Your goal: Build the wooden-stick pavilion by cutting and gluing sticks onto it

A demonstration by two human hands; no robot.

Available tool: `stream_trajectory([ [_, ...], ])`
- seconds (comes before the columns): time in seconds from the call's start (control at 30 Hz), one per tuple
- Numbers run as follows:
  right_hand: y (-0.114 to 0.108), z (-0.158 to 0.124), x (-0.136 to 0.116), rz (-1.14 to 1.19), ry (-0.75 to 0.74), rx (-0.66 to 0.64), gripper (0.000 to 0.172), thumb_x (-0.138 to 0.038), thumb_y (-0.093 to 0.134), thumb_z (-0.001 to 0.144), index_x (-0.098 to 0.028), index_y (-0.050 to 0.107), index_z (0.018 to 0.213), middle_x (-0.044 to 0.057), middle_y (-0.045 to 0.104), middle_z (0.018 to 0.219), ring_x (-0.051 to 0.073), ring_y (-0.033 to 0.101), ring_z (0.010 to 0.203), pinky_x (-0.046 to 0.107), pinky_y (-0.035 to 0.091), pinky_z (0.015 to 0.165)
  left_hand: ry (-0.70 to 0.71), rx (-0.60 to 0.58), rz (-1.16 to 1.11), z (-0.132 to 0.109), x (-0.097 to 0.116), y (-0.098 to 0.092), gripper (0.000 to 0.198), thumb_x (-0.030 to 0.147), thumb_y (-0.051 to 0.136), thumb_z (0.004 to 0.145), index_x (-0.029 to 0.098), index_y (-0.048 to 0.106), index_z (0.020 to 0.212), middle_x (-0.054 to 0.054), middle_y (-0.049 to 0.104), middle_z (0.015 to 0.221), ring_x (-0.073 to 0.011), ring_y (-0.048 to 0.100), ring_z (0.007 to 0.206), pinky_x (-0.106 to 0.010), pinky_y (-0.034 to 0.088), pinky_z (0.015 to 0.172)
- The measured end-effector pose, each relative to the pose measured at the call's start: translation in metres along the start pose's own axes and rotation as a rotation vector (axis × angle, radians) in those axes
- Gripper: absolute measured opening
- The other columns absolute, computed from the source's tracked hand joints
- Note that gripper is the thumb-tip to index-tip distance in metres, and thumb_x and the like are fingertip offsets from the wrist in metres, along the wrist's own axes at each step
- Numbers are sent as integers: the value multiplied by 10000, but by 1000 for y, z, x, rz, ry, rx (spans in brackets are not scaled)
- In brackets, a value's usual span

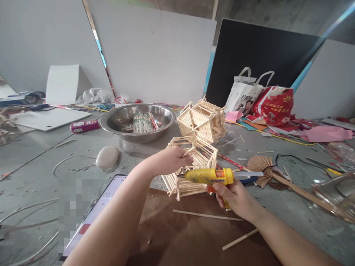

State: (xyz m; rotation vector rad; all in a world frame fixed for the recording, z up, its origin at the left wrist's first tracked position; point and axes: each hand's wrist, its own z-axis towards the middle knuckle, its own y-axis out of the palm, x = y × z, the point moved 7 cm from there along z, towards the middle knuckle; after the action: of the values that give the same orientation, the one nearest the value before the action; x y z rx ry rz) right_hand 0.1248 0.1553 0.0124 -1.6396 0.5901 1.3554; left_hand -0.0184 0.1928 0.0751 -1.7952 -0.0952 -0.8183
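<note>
My right hand (pixel 233 195) grips a yellow hot glue gun (pixel 201 176), with a clear glue stick (pixel 252 173) sticking out of its rear. The gun's nozzle points left, close to the near side of an open framework of thin wooden sticks (pixel 206 157). Over that framework, my left hand (pixel 173 159) has its fingers pinched on a wooden stick, whose far end is partly hidden. Behind stands a second stick structure (pixel 194 122) with closely laid panels. Two loose wooden sticks (pixel 208 215) lie on the brown sheet (pixel 172 236) in front of me.
A steel basin (pixel 133 137) holds packets of sticks. A phone (pixel 91 218) lies under my left forearm, near a white rounded object (pixel 107 157) with a cable. Right of the gun are a brown fan-shaped piece (pixel 259 168) and a clear container (pixel 337 195); bags (pixel 273 105) stand behind.
</note>
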Motion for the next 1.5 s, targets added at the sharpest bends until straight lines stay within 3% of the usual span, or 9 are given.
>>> stream_trajectory([
  [0.57, 1, 0, 3, 13, -10, -3, 360, -460, 386, 798, -167, 485, 613, -42, 393, 399, 87, 415, 410, 200, 330, 420, 3, 14, 63, 0, -1, -1, 381, 441, 297, 782, 152, 490, 623, 15, 422, 599, -97, 373, 569, -219, 295, 530],
  [0.93, 0, -1, -1, -5, 10, -13, 361, -470, 375, 797, -157, 503, 675, -44, 396, 421, 80, 404, 401, 200, 314, 417, 3, -2, 27, -1, 4, -2, 351, 390, 298, 787, 153, 516, 647, 14, 450, 604, -94, 382, 574, -217, 301, 533],
  [1.17, 1, -1, -2, 13, 0, -13, 344, -464, 388, 795, -157, 515, 709, -48, 388, 430, 79, 409, 400, 196, 313, 410, -39, 24, 52, -1, -2, -3, 386, 434, 300, 777, 144, 491, 608, 21, 392, 558, -88, 321, 526, -227, 275, 499],
  [1.5, 0, 0, 1, 8, -10, -17, 341, -446, 384, 806, -153, 540, 730, -43, 398, 410, 80, 409, 400, 195, 313, 410, 30, 87, 15, -3, 2, -9, 334, 354, 332, 780, 153, 416, 527, 41, 325, 532, -71, 284, 505, -224, 269, 507],
])
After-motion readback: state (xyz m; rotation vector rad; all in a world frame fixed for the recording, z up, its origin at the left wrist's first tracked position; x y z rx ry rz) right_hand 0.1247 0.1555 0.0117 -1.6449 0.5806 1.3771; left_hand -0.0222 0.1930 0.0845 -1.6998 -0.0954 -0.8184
